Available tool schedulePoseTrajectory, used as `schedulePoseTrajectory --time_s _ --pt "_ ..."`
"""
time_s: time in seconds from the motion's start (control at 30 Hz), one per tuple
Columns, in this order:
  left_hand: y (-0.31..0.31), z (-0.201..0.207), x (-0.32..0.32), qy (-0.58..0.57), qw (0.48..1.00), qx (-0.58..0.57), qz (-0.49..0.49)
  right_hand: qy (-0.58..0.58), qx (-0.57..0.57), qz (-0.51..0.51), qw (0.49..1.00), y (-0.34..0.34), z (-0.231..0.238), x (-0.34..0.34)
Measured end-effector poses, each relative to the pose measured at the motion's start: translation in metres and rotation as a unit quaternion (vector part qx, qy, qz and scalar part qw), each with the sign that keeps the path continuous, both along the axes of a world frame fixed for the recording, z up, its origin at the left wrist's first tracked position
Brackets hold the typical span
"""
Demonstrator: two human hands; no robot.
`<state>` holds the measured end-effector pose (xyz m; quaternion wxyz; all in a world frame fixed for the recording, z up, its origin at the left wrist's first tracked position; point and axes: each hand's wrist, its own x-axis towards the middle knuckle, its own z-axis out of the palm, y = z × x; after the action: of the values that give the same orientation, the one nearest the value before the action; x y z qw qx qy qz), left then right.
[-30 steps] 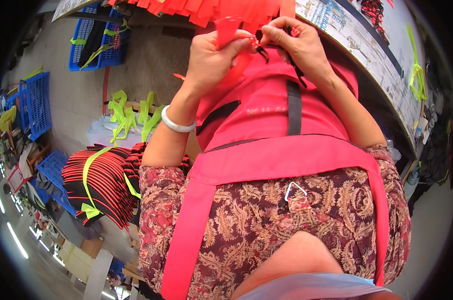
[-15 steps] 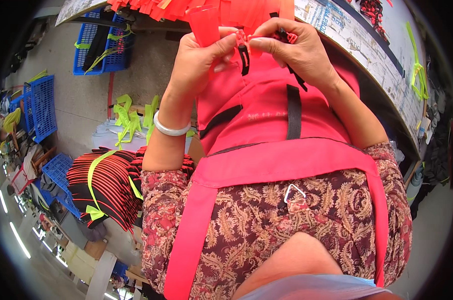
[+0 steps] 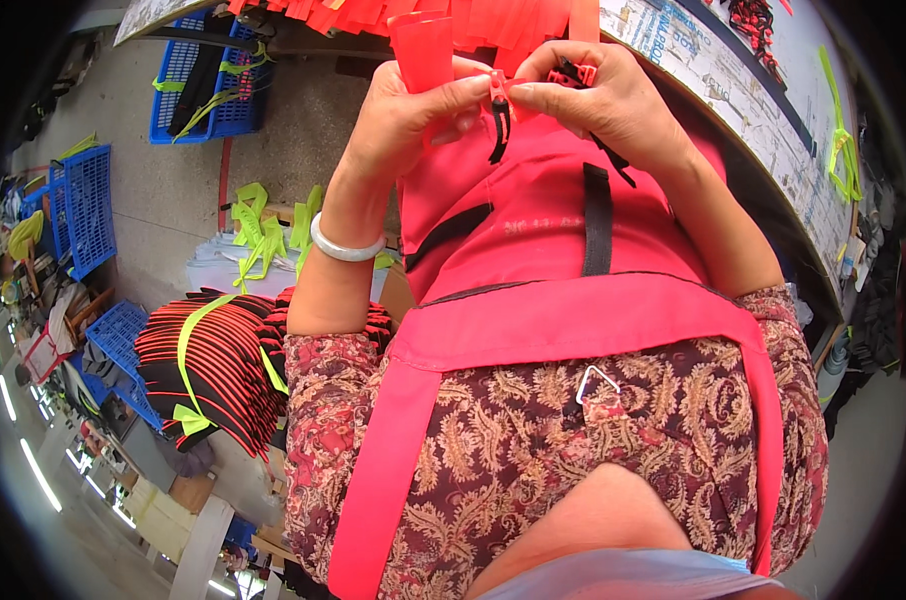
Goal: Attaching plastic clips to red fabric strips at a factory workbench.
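Observation:
My left hand [image 3: 398,118] is closed, with a bright orange-red fabric strip [image 3: 422,52] rising from between its fingers. Its thumb and fingertip meet a small red zipper slider [image 3: 498,88] that has a short black pull [image 3: 500,137] hanging down. From the other side, the thumb and forefinger of my right hand [image 3: 623,115] pinch at that slider's edge. More red sliders with black pulls [image 3: 576,73] are tucked in my right fingers, and one dark pull dangles below the palm. The exact join between strip and slider is hidden by my fingertips.
A pile of orange-red strips [image 3: 518,30] lies on the worktable [image 3: 713,75] beyond my hands. A red apron [image 3: 573,320] covers my lap. Left of me are a stack of black-and-red pieces [image 3: 213,365], a blue crate [image 3: 223,110] and yellow-green strips [image 3: 258,235].
The slider between my fingertips now stands more upright, its black pull hanging straight below. My hands stay close together; the whole view has shifted slightly.

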<state>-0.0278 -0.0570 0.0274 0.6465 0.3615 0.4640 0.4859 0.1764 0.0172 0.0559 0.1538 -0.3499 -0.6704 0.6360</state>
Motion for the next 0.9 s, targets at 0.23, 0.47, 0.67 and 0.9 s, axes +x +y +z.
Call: schedulePoseTrajectory --time_s 0.23,0.47,0.67,0.9 --pt "0.003 0.008 -0.003 0.008 0.999 -0.013 -0.041 0.016 -0.114 0.029 0.993 0.008 0.003 0.001" --pt "0.005 0.01 -0.004 0.012 0.999 -0.006 -0.045 0.069 -0.123 0.005 0.99 0.007 -0.006 -0.002" --pt "0.005 0.007 -0.007 0.01 0.997 -0.025 -0.073 0.034 -0.149 0.052 0.987 0.013 -0.006 -0.002" --pt "0.004 -0.002 -0.008 -0.071 0.995 -0.036 -0.052 0.041 -0.093 0.024 0.995 0.006 0.0 -0.002"
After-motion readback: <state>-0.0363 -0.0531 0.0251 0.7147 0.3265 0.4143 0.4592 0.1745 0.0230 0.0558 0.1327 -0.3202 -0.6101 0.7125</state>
